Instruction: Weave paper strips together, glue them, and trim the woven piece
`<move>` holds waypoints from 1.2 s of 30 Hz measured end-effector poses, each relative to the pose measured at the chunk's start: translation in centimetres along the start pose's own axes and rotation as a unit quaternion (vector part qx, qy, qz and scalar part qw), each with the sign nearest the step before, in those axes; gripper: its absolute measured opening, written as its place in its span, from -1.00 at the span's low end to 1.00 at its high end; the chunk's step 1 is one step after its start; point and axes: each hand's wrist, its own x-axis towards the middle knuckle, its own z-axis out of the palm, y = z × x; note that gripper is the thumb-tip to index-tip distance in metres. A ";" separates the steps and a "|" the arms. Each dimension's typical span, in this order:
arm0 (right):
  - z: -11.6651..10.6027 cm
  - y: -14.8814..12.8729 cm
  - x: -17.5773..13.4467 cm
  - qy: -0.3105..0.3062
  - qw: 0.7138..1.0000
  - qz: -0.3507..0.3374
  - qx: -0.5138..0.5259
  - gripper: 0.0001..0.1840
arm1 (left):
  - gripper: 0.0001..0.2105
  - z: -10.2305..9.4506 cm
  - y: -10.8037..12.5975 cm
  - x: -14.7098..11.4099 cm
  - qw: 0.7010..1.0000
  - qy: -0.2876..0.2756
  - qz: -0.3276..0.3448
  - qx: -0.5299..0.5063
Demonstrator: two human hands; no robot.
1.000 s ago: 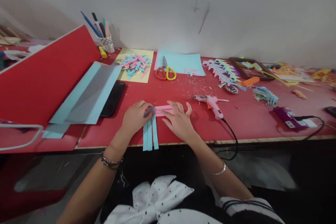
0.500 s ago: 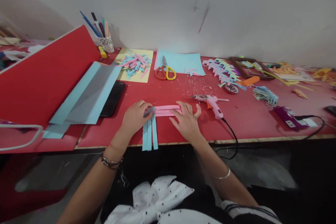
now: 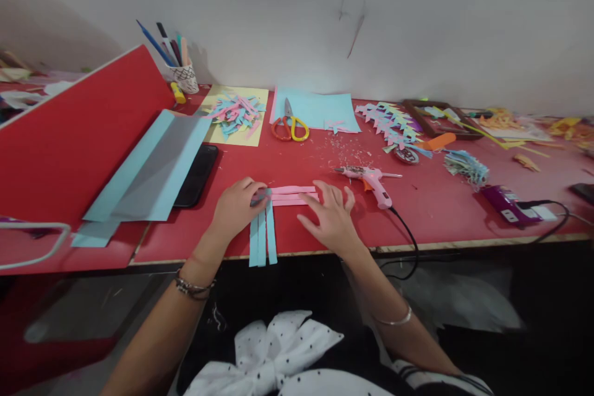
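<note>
Pink paper strips (image 3: 292, 196) lie side by side across the red table, joined at their left end to light blue paper strips (image 3: 262, 241) that hang slightly over the front edge. My left hand (image 3: 239, 207) is closed on the joined end, thumb and fingers pinching it and hiding part of the crossing. At the pink strips' right ends is my right hand (image 3: 331, 218), its fingers spread and curved, with nothing gripped. Whether its fingertips touch the strips I cannot tell. A pink glue gun (image 3: 371, 179) lies just beyond that hand.
Scissors (image 3: 290, 127) rest against blue sheets (image 3: 325, 108) at the back. Paper scraps (image 3: 236, 114) are heaped on a yellow sheet. Folded blue paper (image 3: 148, 173) and a black phone (image 3: 197, 176) are at left, near a pen cup (image 3: 184, 77). The glue gun's cord (image 3: 411, 241) drops over the front edge.
My right hand's fingers have spread and eased off the pink strips' ends. My left hand stays on the joined end. The whole view has shifted slightly.
</note>
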 end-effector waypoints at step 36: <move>1.1 0.3 -1.0 0.065 0.993 0.069 0.075 -0.55 | -0.82 -0.9 0.0 0.2 0.957 -0.070 -0.074 -0.271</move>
